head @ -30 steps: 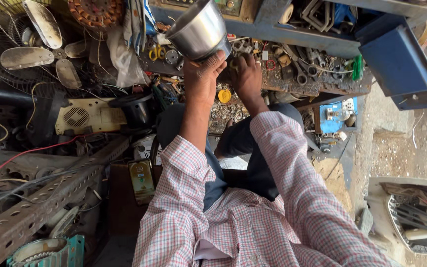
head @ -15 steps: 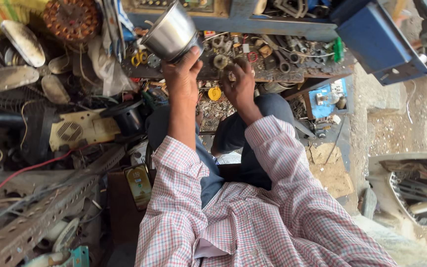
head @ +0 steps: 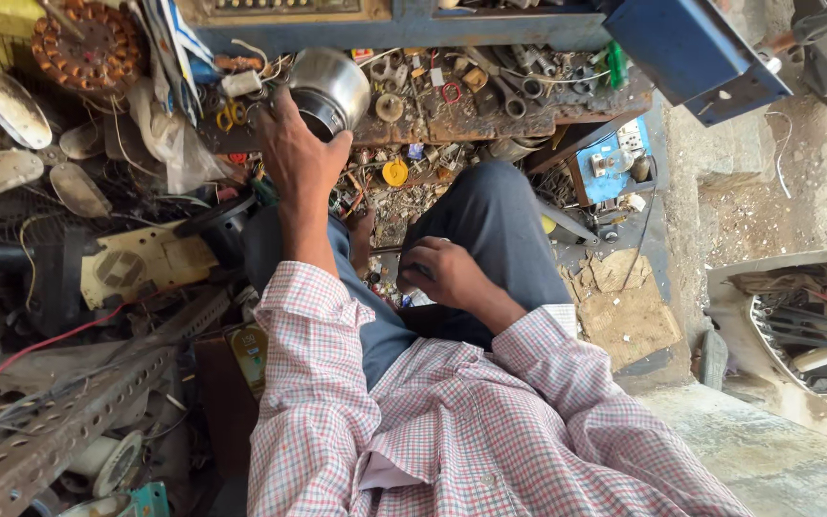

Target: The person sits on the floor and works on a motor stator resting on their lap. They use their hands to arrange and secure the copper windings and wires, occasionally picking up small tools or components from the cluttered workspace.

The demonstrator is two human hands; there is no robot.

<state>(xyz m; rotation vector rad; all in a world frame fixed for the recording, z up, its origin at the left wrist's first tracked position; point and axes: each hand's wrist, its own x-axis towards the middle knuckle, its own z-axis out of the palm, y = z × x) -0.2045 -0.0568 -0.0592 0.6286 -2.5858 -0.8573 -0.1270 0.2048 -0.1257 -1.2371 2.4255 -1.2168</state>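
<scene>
well, i see my left hand point(head: 291, 153) stretched out with its fingers wrapped round a shiny metal bowl point(head: 329, 88), held tilted over the cluttered tray of small parts point(head: 490, 105) under the blue shelf point(head: 404, 31). my right hand point(head: 440, 271) rests curled on my knee; whether it pinches anything i cannot tell. judging by this, the bowl is picked up but not set anywhere. its inside is mostly turned away, so any contents stay hidden, and the fan blades point(head: 2, 101) at left are partly cut off.
</scene>
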